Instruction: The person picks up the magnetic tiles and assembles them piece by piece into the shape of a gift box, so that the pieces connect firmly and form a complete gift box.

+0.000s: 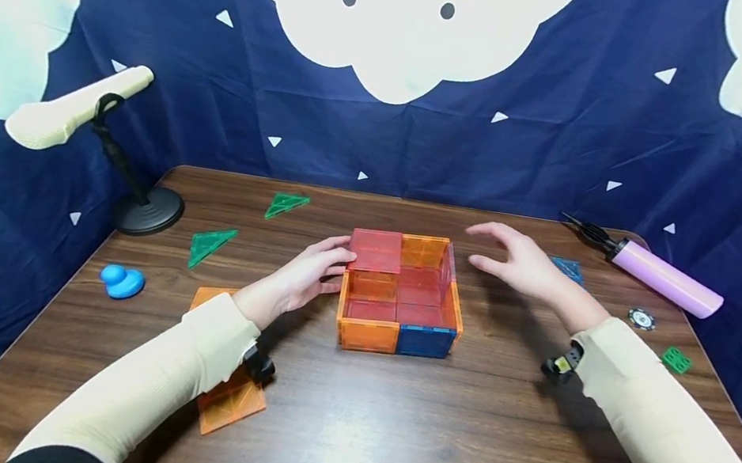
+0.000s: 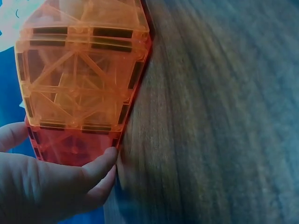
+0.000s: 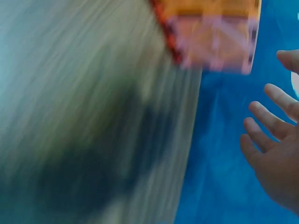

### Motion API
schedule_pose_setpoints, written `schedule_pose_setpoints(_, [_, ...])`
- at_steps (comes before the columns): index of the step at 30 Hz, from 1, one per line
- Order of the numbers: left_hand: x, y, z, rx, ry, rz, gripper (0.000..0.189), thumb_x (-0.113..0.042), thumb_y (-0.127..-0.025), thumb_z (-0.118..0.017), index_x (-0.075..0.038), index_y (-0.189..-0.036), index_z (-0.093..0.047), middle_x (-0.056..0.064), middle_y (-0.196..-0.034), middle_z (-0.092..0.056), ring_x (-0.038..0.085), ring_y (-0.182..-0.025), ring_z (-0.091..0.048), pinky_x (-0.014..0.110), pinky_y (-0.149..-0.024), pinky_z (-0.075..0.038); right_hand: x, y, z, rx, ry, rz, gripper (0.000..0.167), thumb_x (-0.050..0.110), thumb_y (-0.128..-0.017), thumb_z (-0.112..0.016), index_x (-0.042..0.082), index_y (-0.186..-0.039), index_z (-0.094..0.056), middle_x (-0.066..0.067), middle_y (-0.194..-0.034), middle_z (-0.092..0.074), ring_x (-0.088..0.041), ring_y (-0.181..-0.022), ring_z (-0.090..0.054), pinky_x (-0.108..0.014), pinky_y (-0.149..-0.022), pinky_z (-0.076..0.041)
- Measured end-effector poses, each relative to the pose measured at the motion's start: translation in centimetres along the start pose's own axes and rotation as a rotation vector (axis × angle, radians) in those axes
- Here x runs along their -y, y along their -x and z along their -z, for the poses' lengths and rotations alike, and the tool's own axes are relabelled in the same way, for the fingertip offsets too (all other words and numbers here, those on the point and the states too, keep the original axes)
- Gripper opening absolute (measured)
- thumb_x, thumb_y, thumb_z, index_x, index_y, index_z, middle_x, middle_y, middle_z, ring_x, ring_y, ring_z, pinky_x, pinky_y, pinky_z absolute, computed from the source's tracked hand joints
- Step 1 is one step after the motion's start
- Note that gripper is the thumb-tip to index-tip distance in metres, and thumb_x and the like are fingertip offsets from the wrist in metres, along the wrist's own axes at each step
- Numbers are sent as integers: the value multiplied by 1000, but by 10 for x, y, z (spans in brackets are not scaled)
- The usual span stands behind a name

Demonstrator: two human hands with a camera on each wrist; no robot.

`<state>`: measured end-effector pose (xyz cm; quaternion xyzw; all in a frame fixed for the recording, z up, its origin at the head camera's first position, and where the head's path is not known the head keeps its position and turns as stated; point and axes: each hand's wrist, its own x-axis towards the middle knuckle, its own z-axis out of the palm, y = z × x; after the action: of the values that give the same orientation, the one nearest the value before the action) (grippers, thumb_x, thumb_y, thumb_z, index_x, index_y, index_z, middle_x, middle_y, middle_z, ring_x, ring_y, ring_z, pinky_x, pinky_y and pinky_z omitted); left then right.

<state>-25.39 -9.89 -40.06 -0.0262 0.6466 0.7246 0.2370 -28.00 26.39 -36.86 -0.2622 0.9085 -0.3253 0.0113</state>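
An open-topped box of translucent magnetic tiles (image 1: 366,336) stands mid-table, with orange, pink and blue walls and a red floor. A flat red square tile (image 1: 375,251) covers its back left quarter. My left hand (image 1: 307,270) is at the box's left side, its fingers gripping around the edge by the red tile. In the left wrist view, fingers (image 2: 100,168) lie against a red tile below orange ones. To the right of the box, my right hand (image 1: 518,261) hovers with fingers spread and nothing in it. The right wrist view is blurred and shows it apart from the box.
Orange tiles (image 1: 230,402) lie under my left forearm. Green triangle tiles (image 1: 209,246), a blue rubber duck (image 1: 122,281) and a black stand (image 1: 147,210) are left. At right are a blue tile (image 1: 568,269), a pink pump (image 1: 666,278), a poker chip (image 1: 642,318) and a green block (image 1: 676,359).
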Motion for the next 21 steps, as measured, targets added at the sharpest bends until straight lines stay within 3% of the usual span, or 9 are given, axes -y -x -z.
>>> schedule_pose_setpoints(4, [0, -2, 1, 4, 18, 6, 64, -19, -101, -56, -11, -160, -31, 18, -151, -41, 37, -134, -41, 54, -111, -38, -35, 26, 17, -16, 60, -85, 52, 21, -96, -72, 2, -141, -54, -22, -144, -53, -43, -135, -44, -60, -109, -33])
schedule_pose_setpoints(7, [0, -2, 3, 2, 27, 6, 63, -18, -101, -56, -11, -159, -32, 18, -149, -42, 36, -133, -41, 55, -111, -37, -61, 40, 30, 27, 87, -169, 61, 19, -92, -75, -4, -142, -50, -30, -144, -49, -48, -134, -43, -62, -108, -33])
schedule_pose_setpoints(12, [1, -2, 4, 2, 30, 7, 64, -19, -100, -56, -11, -159, -33, 18, -149, -43, 37, -135, -41, 55, -111, -37, -101, 56, 41, 103, 35, -311, 74, 15, -87, -76, -6, -147, -40, -34, -142, -44, -47, -126, -44, -59, -104, -33])
schedule_pose_setpoints(16, [1, -1, 4, 10, 26, 7, 64, -20, -100, -57, -11, -159, -32, 18, -150, -43, 36, -136, -40, 55, -111, -37, -119, 63, 42, 87, 60, -295, 72, 12, -84, -77, -8, -145, -43, -37, -144, -42, -49, -129, -40, -61, -106, -30])
schedule_pose_setpoints(21, [1, -1, 4, 10, 27, 2, 64, -20, -100, -57, -11, -159, -32, 18, -149, -44, 36, -135, -41, 55, -111, -37, -120, 63, 42, 36, 152, -264, 66, 17, -82, -82, -6, -137, -53, -39, -138, -46, -52, -128, -42, -63, -104, -33])
